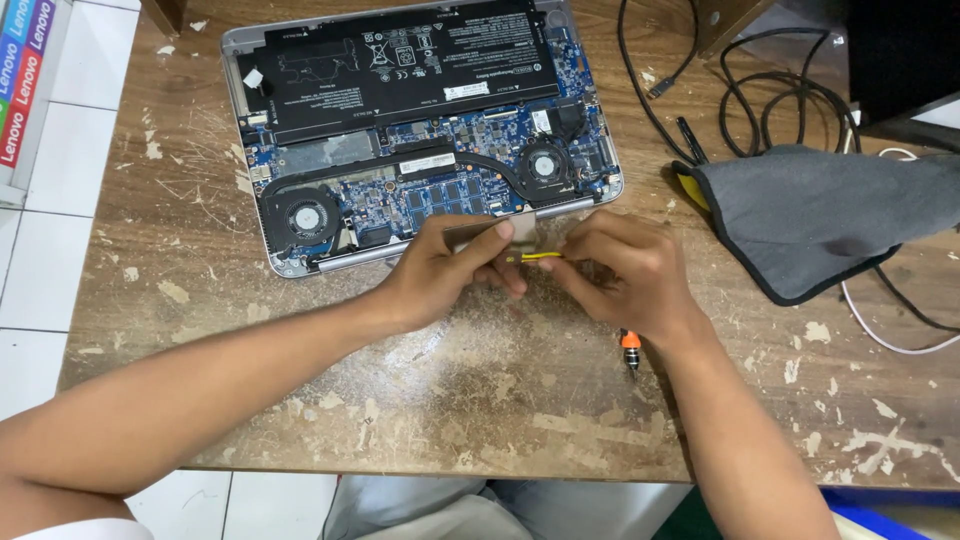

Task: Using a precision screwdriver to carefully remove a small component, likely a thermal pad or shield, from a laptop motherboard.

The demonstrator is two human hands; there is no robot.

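Worn and flaking, the wooden table [480, 400] fills the view, with white floor tiles beyond its near and left edges. An opened laptop [420, 130], its bottom cover off, lies just beyond the fingers and shows a black battery [400, 60], two fans and a blue circuit board. The left hand [440, 270] has its fingers closed in a pinch on a small flat grey-brown part [500, 235] at the laptop's near edge. The right hand [625, 275] has its fingers curled shut around a tool with a yellow shaft [540, 256], whose tip points toward the left fingertips; its orange-and-black end [630, 350] juts out below the wrist. The pinched part sits between the two sets of fingertips, touching or just beside the laptop's hinge rail; which cannot be told.

Judged from this pose, the step in hand is working the small part with the tool tip while the other hand steadies it. The next move seems to call for fine, short motion, with the part held fixed.

Right of the fingers lie a grey cloth [820, 215] and black cables [780, 100], well apart. Bare table lies below the fingers toward the near edge, giving the forearms room.
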